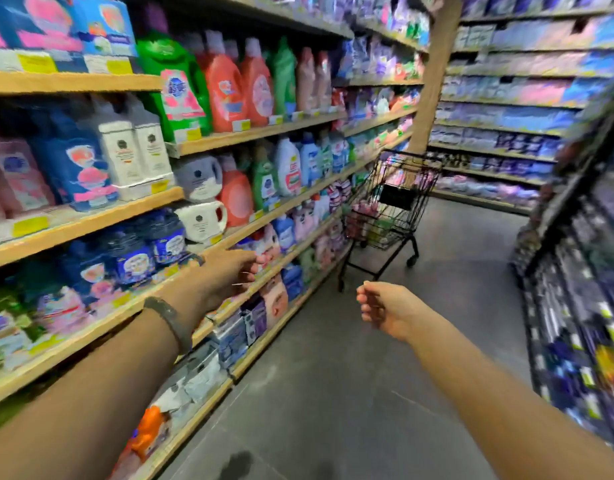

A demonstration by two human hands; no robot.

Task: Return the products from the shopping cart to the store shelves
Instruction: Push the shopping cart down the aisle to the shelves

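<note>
1. We're in the detergent aisle, and both our hands are out in front of us with nothing in either one.
2. Our left hand [229, 277] reaches toward the front edge of the wooden shelves [91, 223] on the left side, fingers loosely parted and holding nothing; a dark bracelet [167, 318] sits on that wrist.
3. Our right hand [385, 308] hangs over the open floor, fingers curled in loosely, but there is no product in it.
4. The shopping cart [388, 209] stands farther down the aisle, just beside the front edge of the left shelves, its long axis running along the aisle away from us.
5. Its basket holds products [364, 211], pinkish and greenish packs, too blurred to name.
6. A wooden pillar [433, 74] rises just behind the cart, at the far end of the left shelves.
7. The shelf edges run in long lines toward that pillar, packed with upright jugs: red ones [226, 88] above, a green one [175, 81] beside them, blue bottles [136, 251] lower down near our left hand.
8. Room to move: the grey floor [333, 393] lies open between our hands and the cart, and on past the cart's right side toward the dark rack [575, 306] lining the right edge of the aisle.
</note>
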